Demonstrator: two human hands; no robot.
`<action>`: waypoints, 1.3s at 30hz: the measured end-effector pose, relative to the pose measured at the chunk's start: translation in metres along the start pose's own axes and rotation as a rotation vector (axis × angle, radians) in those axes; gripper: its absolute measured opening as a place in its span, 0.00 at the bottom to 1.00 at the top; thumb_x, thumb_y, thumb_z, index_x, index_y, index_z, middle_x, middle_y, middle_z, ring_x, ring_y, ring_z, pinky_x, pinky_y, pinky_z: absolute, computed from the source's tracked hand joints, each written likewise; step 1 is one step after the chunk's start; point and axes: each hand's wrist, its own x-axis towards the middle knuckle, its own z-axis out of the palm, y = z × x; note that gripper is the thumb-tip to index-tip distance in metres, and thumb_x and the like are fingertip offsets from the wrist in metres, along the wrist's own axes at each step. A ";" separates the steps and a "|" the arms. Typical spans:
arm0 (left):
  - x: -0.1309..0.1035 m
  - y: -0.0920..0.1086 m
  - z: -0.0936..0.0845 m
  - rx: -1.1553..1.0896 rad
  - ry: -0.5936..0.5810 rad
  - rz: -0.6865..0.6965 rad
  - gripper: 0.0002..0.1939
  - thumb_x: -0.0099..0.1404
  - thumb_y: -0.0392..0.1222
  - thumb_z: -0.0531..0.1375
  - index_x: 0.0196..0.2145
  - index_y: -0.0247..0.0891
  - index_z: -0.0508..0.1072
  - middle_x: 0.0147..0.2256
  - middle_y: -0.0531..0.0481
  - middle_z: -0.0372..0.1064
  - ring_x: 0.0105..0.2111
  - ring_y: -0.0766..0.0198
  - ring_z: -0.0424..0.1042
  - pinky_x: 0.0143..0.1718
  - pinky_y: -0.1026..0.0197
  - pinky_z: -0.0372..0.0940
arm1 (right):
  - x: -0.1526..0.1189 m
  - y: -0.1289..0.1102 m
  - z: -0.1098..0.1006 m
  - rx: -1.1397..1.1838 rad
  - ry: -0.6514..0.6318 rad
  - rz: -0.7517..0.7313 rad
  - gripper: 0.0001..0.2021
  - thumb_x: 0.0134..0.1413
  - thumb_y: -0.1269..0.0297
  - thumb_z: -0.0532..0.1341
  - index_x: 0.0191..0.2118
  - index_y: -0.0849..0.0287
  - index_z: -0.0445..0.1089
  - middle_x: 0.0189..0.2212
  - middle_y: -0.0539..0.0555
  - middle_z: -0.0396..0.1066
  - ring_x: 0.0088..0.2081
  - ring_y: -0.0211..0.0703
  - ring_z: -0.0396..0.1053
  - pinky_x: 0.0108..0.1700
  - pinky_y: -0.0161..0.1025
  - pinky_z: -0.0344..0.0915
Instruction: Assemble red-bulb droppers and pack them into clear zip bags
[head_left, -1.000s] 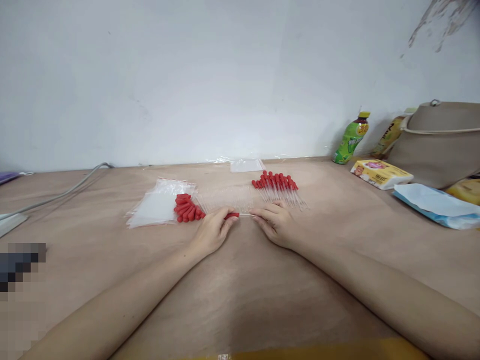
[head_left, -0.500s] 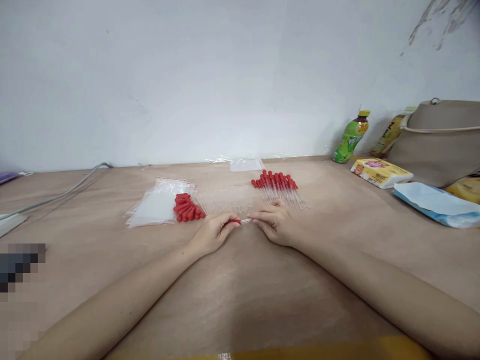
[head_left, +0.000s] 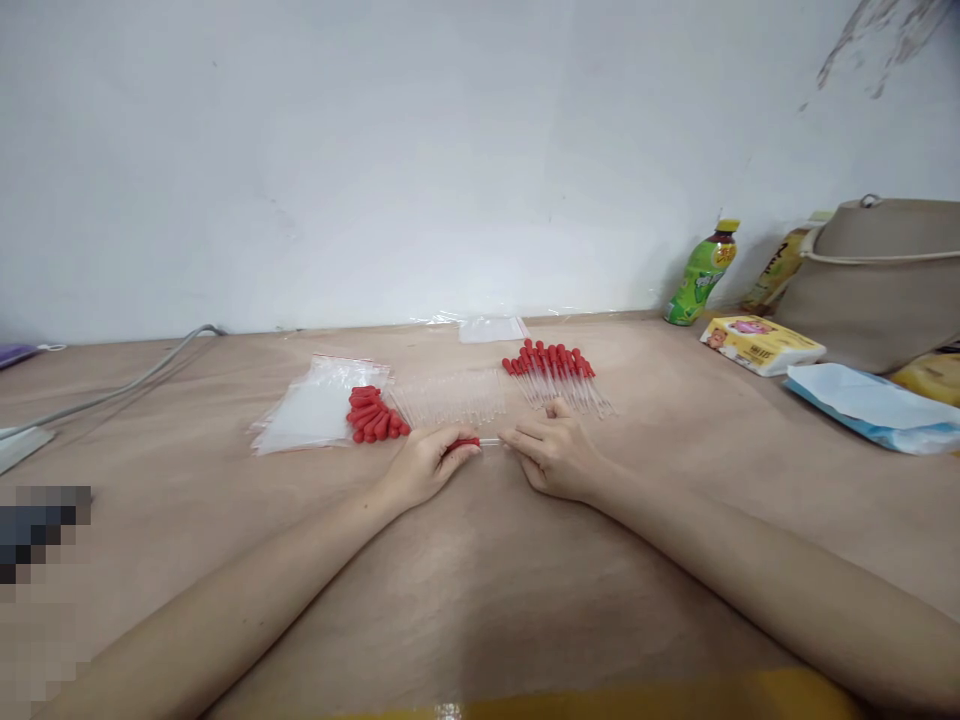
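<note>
So the left hand (head_left: 431,463) has a red rubber bulb (head_left: 470,441) pinched between thumb and fingers, and the right hand (head_left: 556,453) is gripping the clear tube (head_left: 489,442) poking out of it, just above the bench (head_left: 450,620). Right behind them there's a row of loose clear tubes (head_left: 450,397), with spare red bulbs (head_left: 373,416) on the left and assembled droppers (head_left: 556,368) on the right.
</note>
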 end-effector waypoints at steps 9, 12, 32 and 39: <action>0.004 -0.009 -0.003 -0.087 0.077 -0.029 0.09 0.59 0.44 0.59 0.36 0.38 0.74 0.33 0.50 0.75 0.29 0.65 0.73 0.32 0.64 0.67 | -0.001 0.014 0.012 0.234 0.040 0.072 0.11 0.59 0.67 0.50 0.42 0.59 0.68 0.33 0.55 0.71 0.35 0.40 0.66 0.37 0.38 0.55; 0.003 -0.009 -0.001 -0.089 0.086 -0.021 0.09 0.59 0.42 0.59 0.37 0.38 0.75 0.35 0.49 0.75 0.32 0.64 0.73 0.34 0.64 0.68 | -0.002 0.013 0.012 0.270 0.039 0.076 0.11 0.59 0.67 0.50 0.40 0.58 0.69 0.32 0.54 0.71 0.35 0.40 0.66 0.37 0.39 0.55; 0.001 -0.004 0.001 -0.099 0.047 0.072 0.07 0.59 0.40 0.59 0.34 0.36 0.74 0.30 0.50 0.75 0.28 0.67 0.73 0.30 0.67 0.67 | 0.004 0.004 0.003 0.274 -0.110 0.067 0.14 0.59 0.66 0.47 0.31 0.61 0.68 0.20 0.49 0.67 0.22 0.33 0.55 0.36 0.39 0.45; 0.001 -0.004 0.001 -0.094 0.021 0.103 0.07 0.60 0.41 0.59 0.35 0.36 0.74 0.31 0.49 0.74 0.29 0.67 0.73 0.30 0.67 0.66 | 0.006 0.001 0.004 0.303 -0.193 0.096 0.17 0.60 0.65 0.45 0.25 0.62 0.64 0.20 0.50 0.65 0.22 0.34 0.53 0.36 0.38 0.44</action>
